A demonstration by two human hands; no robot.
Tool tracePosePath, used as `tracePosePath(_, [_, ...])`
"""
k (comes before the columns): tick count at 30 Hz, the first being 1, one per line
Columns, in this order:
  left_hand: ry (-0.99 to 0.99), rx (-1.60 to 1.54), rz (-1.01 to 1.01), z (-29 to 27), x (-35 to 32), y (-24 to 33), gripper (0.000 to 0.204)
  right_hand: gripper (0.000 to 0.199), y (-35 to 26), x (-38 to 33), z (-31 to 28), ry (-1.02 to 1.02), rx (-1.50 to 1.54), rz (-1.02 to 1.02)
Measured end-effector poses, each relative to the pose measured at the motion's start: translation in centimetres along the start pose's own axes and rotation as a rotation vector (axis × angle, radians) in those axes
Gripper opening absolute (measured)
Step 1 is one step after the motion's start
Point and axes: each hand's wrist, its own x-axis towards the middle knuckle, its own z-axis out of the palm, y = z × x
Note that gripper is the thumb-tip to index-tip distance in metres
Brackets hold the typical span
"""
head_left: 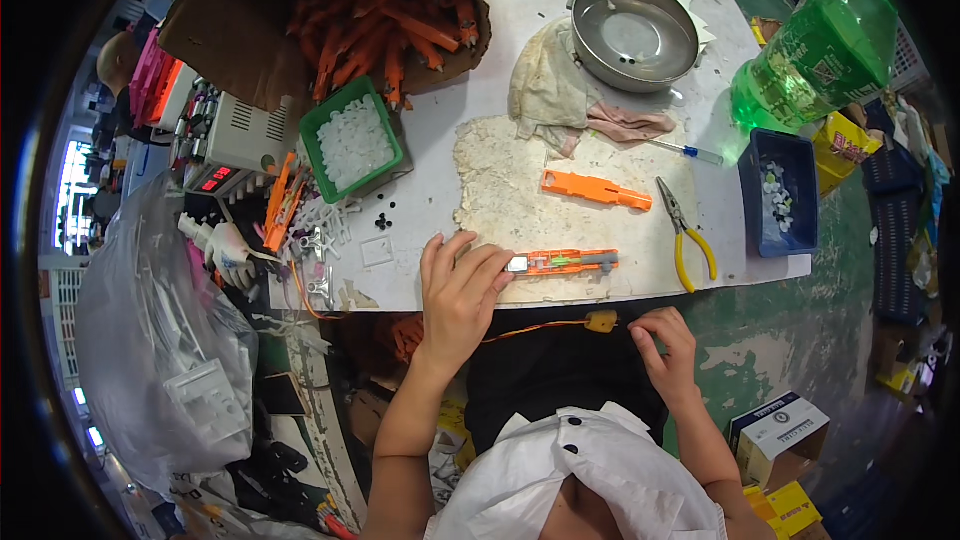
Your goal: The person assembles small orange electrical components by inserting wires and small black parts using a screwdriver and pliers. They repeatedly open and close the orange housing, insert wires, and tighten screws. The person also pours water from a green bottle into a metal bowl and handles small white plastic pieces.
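My left hand (460,285) is closed on the left end of an orange plastic half-shell (612,261) at the table's front edge. Grey, green and silvery parts sit inside this shell; my fingers hide its left tip. Off the table edge, my right hand (668,348) is held with thumb and forefinger close together; whatever may be between them is too small to see. Left of it is a yellow block (601,321) on an orange wire. Behind the half-shell lies another orange shell piece (596,189). Pliers with yellow handles (680,228) rest to the right.
A green tray (388,162) of white pieces stands beside a cardboard box (235,35) of orange parts. Farther back are a metal bowl (636,30) and a rag (545,85). A blue bin (785,238) and green bottle (815,60) stand right; a grey machine (245,135) stands left.
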Motion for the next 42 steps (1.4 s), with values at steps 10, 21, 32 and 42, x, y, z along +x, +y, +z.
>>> tracePosePath(10, [0.000, 0.021, -0.012, -0.4, -0.6, 0.5, 0.037, 0.013, -3.1, 7.8, -1.7, 0.171, -0.240, -0.341])
tracePosePath(21, [0.123, 0.004, -0.102, -1.8, -2.3, 0.3, 0.048, 0.029, -1.8, 15.4, 0.5, -0.146, -0.553, -0.331])
tracePosePath(32, [0.155, -0.031, -0.144, -2.0, -2.4, -0.8, 0.044, 0.034, -5.2, 12.0, -0.2, -0.312, -0.168, -0.337])
tracePosePath(42, [0.068, -0.103, -0.077, -1.1, -1.5, -0.2, 0.038, 0.036, -5.7, 11.4, 1.4, -0.332, -0.331, -0.448])
